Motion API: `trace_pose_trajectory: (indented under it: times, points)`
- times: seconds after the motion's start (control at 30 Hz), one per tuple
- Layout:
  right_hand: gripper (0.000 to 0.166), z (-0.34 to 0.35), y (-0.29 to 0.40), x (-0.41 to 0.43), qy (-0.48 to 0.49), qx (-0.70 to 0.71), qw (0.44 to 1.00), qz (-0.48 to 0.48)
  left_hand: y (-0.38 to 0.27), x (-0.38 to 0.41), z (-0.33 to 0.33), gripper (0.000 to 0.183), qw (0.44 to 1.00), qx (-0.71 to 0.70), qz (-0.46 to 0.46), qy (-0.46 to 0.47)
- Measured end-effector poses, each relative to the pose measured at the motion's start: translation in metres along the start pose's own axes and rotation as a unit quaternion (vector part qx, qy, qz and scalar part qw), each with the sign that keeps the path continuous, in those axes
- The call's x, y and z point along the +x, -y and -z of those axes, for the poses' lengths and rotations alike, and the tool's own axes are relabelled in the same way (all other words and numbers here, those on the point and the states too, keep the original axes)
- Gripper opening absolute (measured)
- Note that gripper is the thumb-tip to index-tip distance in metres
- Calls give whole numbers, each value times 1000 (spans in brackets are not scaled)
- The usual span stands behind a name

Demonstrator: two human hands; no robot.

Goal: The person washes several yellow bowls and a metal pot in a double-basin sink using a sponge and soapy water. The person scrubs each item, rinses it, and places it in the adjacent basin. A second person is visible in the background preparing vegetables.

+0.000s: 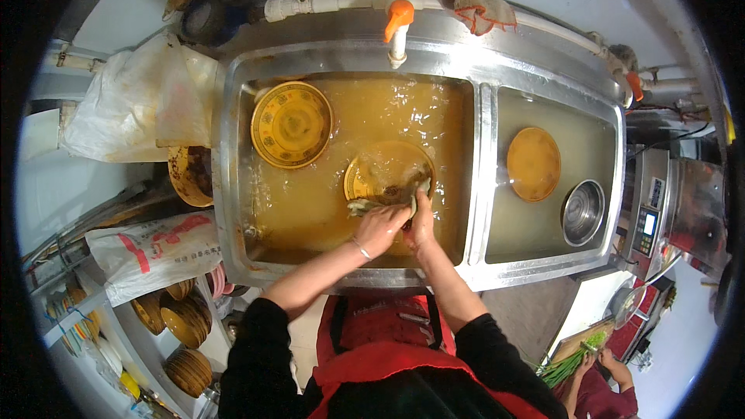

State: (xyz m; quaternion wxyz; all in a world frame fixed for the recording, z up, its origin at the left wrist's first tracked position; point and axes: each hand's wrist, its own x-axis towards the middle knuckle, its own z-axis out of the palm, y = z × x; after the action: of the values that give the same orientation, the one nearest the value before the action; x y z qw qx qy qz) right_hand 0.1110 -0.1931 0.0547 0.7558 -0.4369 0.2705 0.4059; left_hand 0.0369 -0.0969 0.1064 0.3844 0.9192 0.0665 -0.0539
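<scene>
Over the left basin of a stainless steel sink [478, 186], my left hand [381, 228] grips a wet, pale cloth [362, 206]. My right hand [423, 224] holds another part of the same cloth, close beside the left. Both are at the near rim of a yellow patterned plate [378, 177], partly under murky, yellowish water. The hands and cloth hide part of that plate. Another yellow plate with a patterned rim [292, 124] lies at the basin's far left. In the right basin are an orange-yellow plate [534, 164] under water and a round metal bowl [583, 212].
A tap with an orange handle [399, 20] overhangs the left basin; a rag [480, 6] drapes the pipe. Plastic bags [145, 99] and stacked brown bowls [186, 317] stand left. At lower right, a person's hands [588, 361] hold green stalks at a cutting board [567, 347].
</scene>
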Motion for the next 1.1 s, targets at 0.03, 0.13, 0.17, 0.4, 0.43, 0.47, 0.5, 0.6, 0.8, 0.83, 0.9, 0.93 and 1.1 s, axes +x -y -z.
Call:
trace_pose_trajectory:
  times: [0.03, 0.13, 0.17, 0.4, 0.43, 0.47, 0.5, 0.6, 0.8, 0.83, 0.9, 0.93, 1.1]
  points:
    - [49, 5, 17, -1, -45, -100, 993, -51, 19, -9, -1, 20, 999, 7, -51, 16]
    - [51, 6, 55, -4, 46, -134, 988, -54, 72, -14, 29, 19, 978, 168, -123, 24]
    - [52, 5, 51, -5, 45, -119, 990, -58, 74, -14, 32, 17, 975, 194, -110, 22]
    - [53, -8, 6, -15, -8, -132, 986, 98, -8, -9, 21, 18, 995, -90, 34, 22]
    - [54, -10, 24, -26, -14, -132, 991, 7, 17, -19, 18, 30, 994, -3, -17, 111]
    - [54, -5, 35, -32, 8, -122, 992, -9, 34, -25, 30, 35, 985, 50, -36, 159]
    - [54, 2, 42, -35, 30, -113, 993, -25, 49, -27, 42, 40, 972, 104, -54, 206]
    - [49, 20, 53, -31, 111, -194, 968, -116, 69, -4, 79, 43, 922, 202, -57, 325]
    - [44, -16, 68, -25, 182, -272, 893, -308, 65, 54, 81, 46, 817, 271, -430, 272]
    - [46, -16, 68, -23, 202, -288, 891, -288, 66, 55, 79, 46, 822, 270, -431, 258]
    - [50, -12, 72, -19, 239, -321, 883, -244, 70, 57, 75, 46, 830, 268, -432, 232]
    - [56, -7, 72, -15, 252, -335, 874, -247, 79, 54, 72, 47, 864, 233, -385, 227]
    - [70, -6, 99, -10, 193, -333, 920, -72, 88, 1, 59, 67, 960, 231, -111, 115]
